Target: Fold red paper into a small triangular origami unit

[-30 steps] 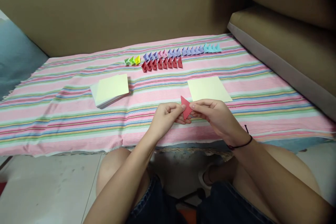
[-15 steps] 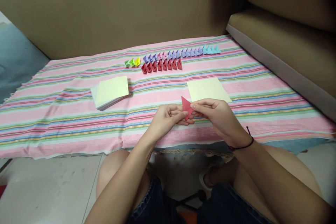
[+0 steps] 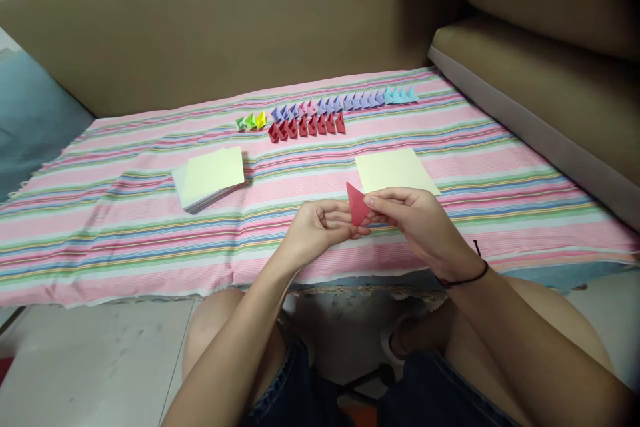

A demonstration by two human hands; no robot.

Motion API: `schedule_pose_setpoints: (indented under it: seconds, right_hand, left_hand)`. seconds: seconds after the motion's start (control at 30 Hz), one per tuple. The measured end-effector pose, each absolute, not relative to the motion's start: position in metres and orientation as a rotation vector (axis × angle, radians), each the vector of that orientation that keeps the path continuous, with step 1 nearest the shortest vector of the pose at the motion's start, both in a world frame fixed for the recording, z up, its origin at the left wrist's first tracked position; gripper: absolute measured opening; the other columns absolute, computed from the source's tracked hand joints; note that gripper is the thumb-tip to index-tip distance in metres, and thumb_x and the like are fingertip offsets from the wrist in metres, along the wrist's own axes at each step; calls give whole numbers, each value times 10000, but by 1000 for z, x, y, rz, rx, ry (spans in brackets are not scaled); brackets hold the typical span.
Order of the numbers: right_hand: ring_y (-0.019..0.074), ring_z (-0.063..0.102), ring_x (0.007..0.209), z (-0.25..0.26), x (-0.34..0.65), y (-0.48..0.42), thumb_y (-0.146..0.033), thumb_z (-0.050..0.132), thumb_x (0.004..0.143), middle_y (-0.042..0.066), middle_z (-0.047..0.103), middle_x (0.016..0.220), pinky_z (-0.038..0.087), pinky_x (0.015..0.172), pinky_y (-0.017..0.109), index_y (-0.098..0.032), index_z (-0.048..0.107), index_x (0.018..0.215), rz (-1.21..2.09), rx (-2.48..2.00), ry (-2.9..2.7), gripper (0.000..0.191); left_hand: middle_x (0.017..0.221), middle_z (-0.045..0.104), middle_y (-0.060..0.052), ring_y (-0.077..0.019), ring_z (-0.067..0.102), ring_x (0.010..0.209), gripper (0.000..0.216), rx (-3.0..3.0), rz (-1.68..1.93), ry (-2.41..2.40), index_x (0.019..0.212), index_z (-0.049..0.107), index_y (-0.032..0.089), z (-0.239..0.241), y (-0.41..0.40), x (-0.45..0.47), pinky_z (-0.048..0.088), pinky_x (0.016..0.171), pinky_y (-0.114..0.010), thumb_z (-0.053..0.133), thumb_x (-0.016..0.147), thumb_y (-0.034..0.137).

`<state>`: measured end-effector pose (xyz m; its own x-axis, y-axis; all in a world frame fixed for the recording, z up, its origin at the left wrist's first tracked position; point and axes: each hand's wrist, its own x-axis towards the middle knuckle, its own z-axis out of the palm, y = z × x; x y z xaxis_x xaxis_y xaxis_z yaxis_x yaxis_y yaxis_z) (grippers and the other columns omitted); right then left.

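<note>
A small red folded paper (image 3: 357, 205), pointed at its top and bottom, is held above the striped cloth. My right hand (image 3: 407, 213) is closed on its right side, thumb in front and fingers behind. My left hand (image 3: 325, 221) is at the paper's left, its fingers stretched out behind the paper and partly hidden by it. The left thumb lies low, by the paper's bottom tip and off its face; whether it touches the tip I cannot tell. Just beyond my right hand lies a pale yellow sheet (image 3: 393, 170).
A stack of pale paper sheets (image 3: 215, 170) lies on the striped cloth (image 3: 125, 233) to the left. Farther back stand rows of small folded papers: red (image 3: 313, 125), purple (image 3: 364, 101), light blue (image 3: 400, 95), and green and yellow (image 3: 251, 122). Brown cushions (image 3: 530, 100) border the right.
My left thumb has moved down off the red paper's face, and the paper has turned slightly. My right hand keeps its pinch.
</note>
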<state>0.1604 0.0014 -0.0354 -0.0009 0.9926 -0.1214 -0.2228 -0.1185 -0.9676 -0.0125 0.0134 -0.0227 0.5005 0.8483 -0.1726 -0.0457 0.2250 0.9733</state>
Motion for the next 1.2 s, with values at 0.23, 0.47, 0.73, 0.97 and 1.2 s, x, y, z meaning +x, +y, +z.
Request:
schedule_pose_setpoints:
  seconds: [0.23,0.47,0.73,0.97,1.2]
  right_hand:
    - [150,653,624,-35,163,4,-350,791,618,31,710,676,549,675,297,-185,725,736,1350,-1139,-889,213]
    - [126,638,623,-34,159,4,-334,796,622,18,692,647,528,648,246,-171,715,734,1278,-1158,-835,214]
    - [185,670,690,-40,160,7,-360,768,654,45,730,750,547,674,297,-190,723,776,1183,-1258,-1034,214]
    - [214,679,747,-53,155,11,-375,696,729,50,738,809,543,690,315,-204,726,806,1184,-1283,-1288,190]
    - [218,674,764,-72,159,15,-388,651,783,52,731,801,522,704,325,-203,722,815,1227,-1241,-1496,201]
  left_hand:
    - [971,720,-128,-258,678,950,417,1168,633,766,1000,662,131,-25,13,-14,523,863,-352,795,619,239]
    - [766,724,-117,-203,699,674,294,1138,722,805,791,665,105,-28,11,-7,560,696,-329,674,756,397]
    - [811,720,-88,-209,690,780,337,1300,742,842,890,679,135,-35,21,-3,531,739,-294,719,703,412]
    - [578,665,-34,-180,665,561,347,1235,733,930,783,656,113,-47,29,-5,526,570,-261,745,657,423]
    - [626,693,-80,-170,664,580,382,1319,620,887,735,663,104,-58,33,-19,545,622,-280,613,777,480]
